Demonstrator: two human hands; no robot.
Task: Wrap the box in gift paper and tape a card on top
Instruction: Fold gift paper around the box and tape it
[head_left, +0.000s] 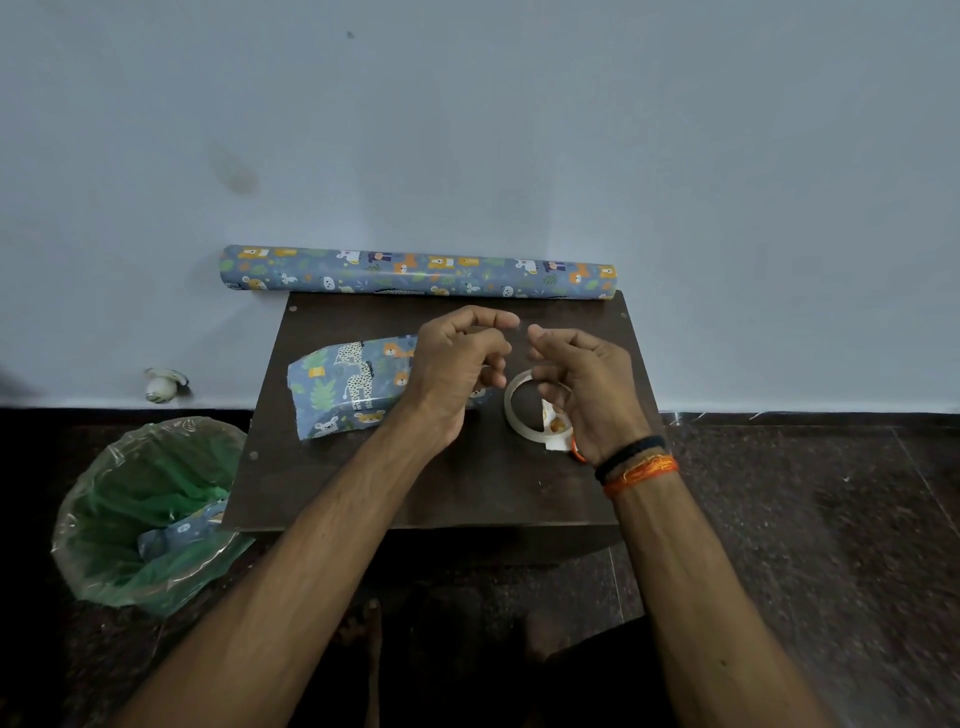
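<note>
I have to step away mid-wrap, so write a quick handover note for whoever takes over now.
Left hand and right hand: raised together over the table, fingers curled; whether they pinch a strip of tape is unclear.
Wrapped box: on the table, left of the hands.
Tape roll: on the table under the right hand.
Paper roll: along the wall.
Done: box papered.
Left: tape the card.
</note>
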